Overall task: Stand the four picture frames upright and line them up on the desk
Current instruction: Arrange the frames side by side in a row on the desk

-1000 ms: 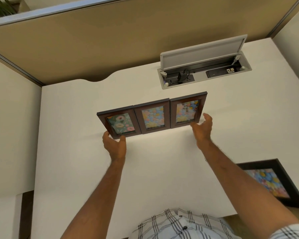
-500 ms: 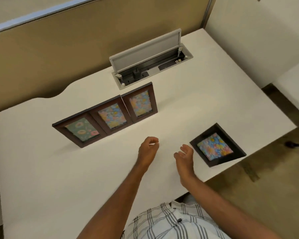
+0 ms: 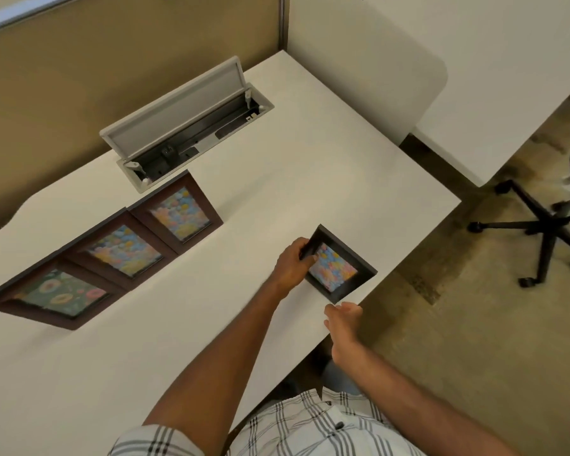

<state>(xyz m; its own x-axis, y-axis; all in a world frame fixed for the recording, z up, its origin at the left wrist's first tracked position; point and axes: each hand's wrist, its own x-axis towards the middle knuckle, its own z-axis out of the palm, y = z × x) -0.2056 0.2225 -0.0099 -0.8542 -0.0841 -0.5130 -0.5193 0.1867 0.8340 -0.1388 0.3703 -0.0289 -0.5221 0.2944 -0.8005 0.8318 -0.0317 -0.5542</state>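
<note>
Three brown picture frames stand upright in a row on the white desk [image 3: 277, 179]: the left frame [image 3: 51, 296] with a green floral picture, the middle frame [image 3: 125, 250], and the right frame [image 3: 181, 213], both with pastel pictures. A fourth, black frame [image 3: 338, 268] lies flat near the desk's right front edge. My left hand [image 3: 293, 263] grips its near-left corner, fingers curled over the rim. My right hand [image 3: 343, 320] hovers just below the frame's front corner at the desk edge, fingers loosely apart, holding nothing.
An open grey cable hatch [image 3: 185, 116] sits in the desk behind the standing frames. A tan partition [image 3: 112, 60] runs along the back. A black office chair base [image 3: 547, 232] stands on the floor to the right, beside another white desk [image 3: 474, 93].
Both hands moved right from the desk's middle to the flat black frame. My left hand has taken hold of its corner. The view swung right.
</note>
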